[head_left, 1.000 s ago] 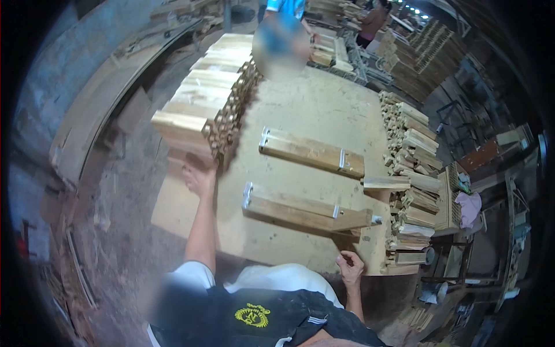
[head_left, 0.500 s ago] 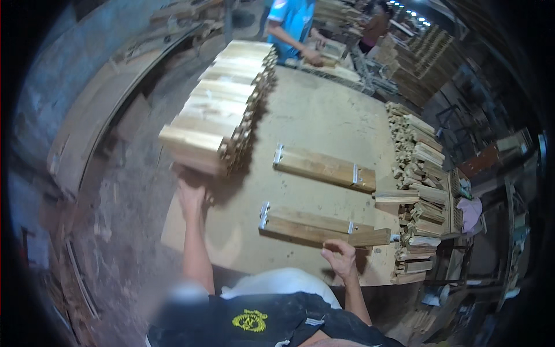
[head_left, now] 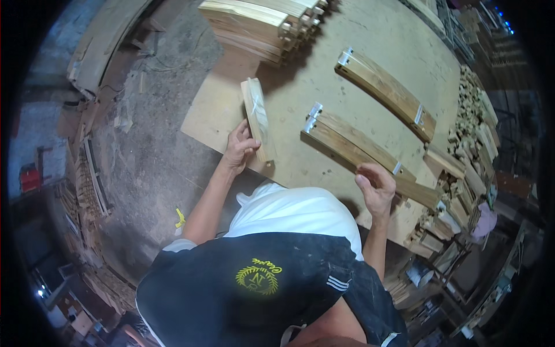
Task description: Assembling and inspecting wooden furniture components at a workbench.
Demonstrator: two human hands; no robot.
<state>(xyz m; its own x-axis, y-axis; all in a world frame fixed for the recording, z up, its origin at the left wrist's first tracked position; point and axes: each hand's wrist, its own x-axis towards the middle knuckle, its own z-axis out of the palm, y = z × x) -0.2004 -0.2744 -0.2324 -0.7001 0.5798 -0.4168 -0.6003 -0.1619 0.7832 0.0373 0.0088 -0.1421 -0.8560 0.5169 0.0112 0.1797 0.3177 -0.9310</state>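
one slat [head_left: 256, 110], pale, narrow, white-streaked, long: held in my left hand [head_left: 240, 150]. my right hand [head_left: 377, 188]: fingers loosely curled, thumb apart.

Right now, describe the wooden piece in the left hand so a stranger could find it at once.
Find the pale worktop, then its near left part, this side of the stacked boards. There, the left hand holds a slim, pale wooden piece. It lacks the silver fittings seen on the browner boards to its right.

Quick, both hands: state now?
Left hand: closed on a wood piece.
Right hand: open, loosely curled, nothing seen in it; whether it touches the nearest board cannot be told.
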